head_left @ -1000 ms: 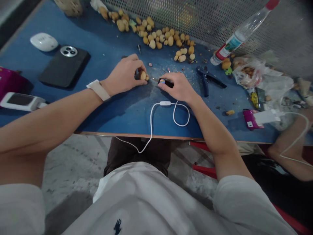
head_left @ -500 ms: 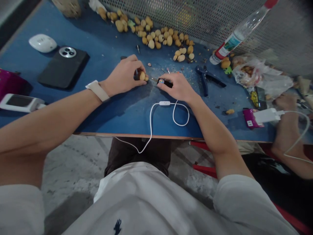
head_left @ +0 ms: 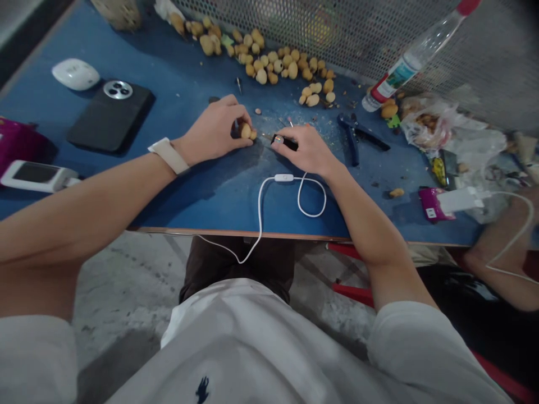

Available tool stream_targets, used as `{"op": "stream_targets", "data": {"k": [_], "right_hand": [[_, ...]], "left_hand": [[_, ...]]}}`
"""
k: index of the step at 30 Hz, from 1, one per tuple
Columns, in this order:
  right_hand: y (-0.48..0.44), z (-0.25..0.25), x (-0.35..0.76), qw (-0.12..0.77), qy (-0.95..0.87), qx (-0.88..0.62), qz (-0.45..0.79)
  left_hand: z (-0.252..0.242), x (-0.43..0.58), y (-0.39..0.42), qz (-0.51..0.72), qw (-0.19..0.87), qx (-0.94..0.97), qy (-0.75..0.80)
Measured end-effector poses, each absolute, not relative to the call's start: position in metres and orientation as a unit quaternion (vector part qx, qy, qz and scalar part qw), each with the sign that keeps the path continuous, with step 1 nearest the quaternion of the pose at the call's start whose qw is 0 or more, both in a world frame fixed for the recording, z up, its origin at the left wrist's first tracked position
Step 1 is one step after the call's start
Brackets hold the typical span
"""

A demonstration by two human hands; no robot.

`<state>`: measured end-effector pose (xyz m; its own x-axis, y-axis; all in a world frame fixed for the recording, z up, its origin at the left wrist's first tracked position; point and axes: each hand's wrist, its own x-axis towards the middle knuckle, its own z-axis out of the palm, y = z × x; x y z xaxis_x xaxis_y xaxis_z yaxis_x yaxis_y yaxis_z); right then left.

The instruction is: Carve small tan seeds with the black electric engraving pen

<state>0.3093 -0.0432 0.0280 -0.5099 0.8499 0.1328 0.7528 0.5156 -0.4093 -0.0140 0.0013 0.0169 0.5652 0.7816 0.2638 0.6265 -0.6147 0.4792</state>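
Observation:
My left hand (head_left: 221,126), with a pale band on its wrist, is closed around a small tan gourd (head_left: 246,131), pinched between thumb and fingers. Only its rounded, two-bulbed end shows. My right hand (head_left: 305,146) grips a black pen-shaped tool (head_left: 289,143) with a round shiny spot on its end. Its thin metal tip points left at the gourd; whether they touch, I cannot tell. A white cable (head_left: 260,213) with an inline switch (head_left: 283,178) runs from under my right hand and over the table edge.
Many tan gourds (head_left: 278,64) line the perforated metal panel (head_left: 295,25). Blue-handled pliers (head_left: 353,137) lie right of my hand, near a plastic bottle (head_left: 391,78) and a plastic bag (head_left: 429,120). At left sits a black phone (head_left: 112,118). Another person's arm (head_left: 501,241) is at far right.
My hands, the gourd and the tool hold almost the same position. The other person's hand at far right has moved back toward the table edge.

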Motion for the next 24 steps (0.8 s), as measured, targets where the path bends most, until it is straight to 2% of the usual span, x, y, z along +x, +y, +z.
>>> {"op": "stream_targets", "data": {"k": [14, 24], "right_hand": [[-0.041, 0.026, 0.312, 0.166, -0.852, -0.472, 0.154], [-0.04, 0.02, 0.314, 0.19, -0.848, -0.473, 0.144]], "left_hand": [[0.033, -0.01, -0.011, 0.155, 0.165, 0.873, 0.432], [0.014, -0.015, 0.004, 0.222, 0.159, 0.87, 0.411]]}}
